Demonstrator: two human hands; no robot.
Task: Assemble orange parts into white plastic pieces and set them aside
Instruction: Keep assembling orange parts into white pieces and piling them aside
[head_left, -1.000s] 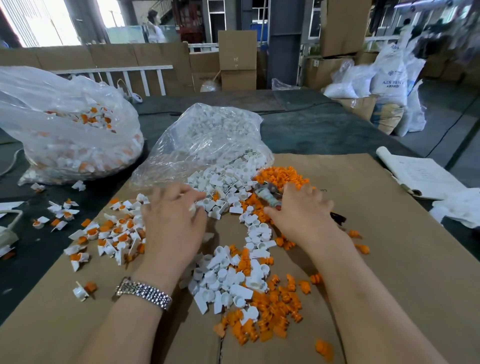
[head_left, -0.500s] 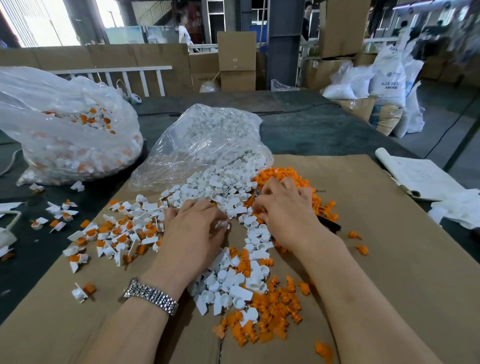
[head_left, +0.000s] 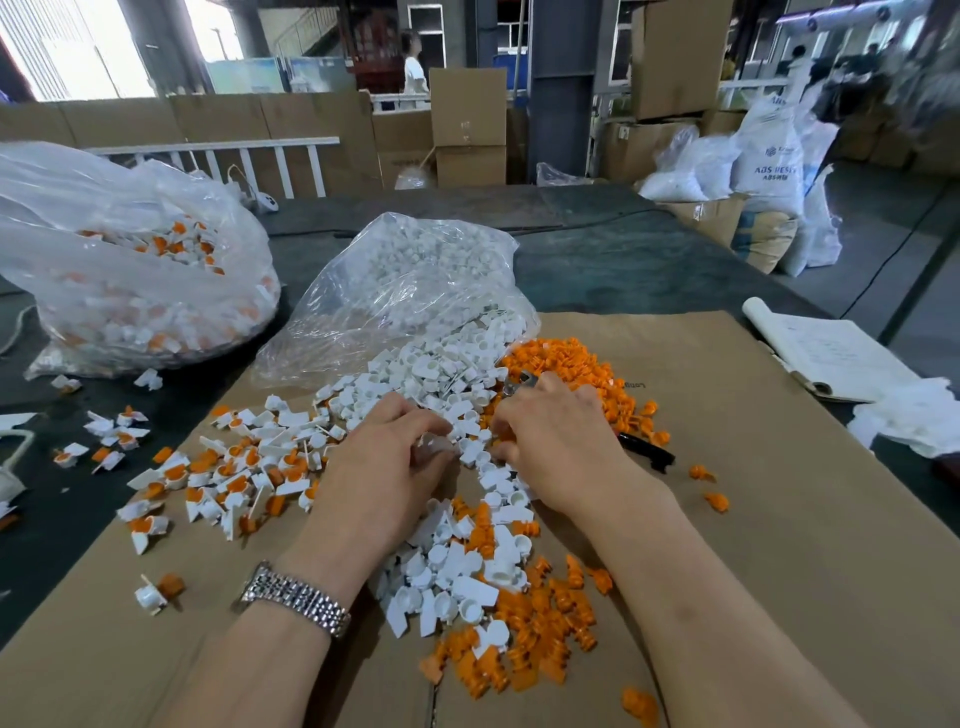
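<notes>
left hand: fingers curled round a white piece | right hand: fingers curled, pinching something at the piece; cannot tell what | white pile between the hands; orange parts beyond right hand | cardboard on bench; assembled pieces at left
</notes>
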